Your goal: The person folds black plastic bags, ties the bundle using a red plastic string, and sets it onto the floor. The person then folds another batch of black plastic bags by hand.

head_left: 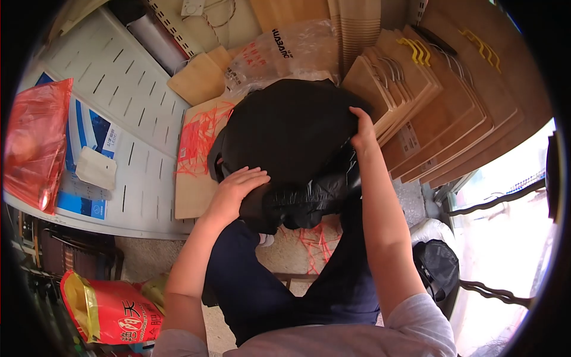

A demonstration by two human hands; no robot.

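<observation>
A large round black thing [291,128] with a flat, dull top lies before me, over my knees and a cardboard box. Crinkled, shiny black plastic [303,199] hangs around its near side; what is inside is hidden. My left hand [238,187] lies flat on its near left edge, fingers stretched out. At the right edge, my right hand [363,128] grips the rim, with one digit on top and the others mostly hidden. Under and left of it is the cardboard box [193,193], with red shredded strips [217,116] on it.
Wooden boards [428,113] with yellow and metal handles lean at the right. A slotted white metal shelf [140,154] on the left holds a red plastic package [35,143] and blue printed packaging [89,199]. Clear plastic wrap [285,56] lies behind. A red bag [119,309] stands lower left.
</observation>
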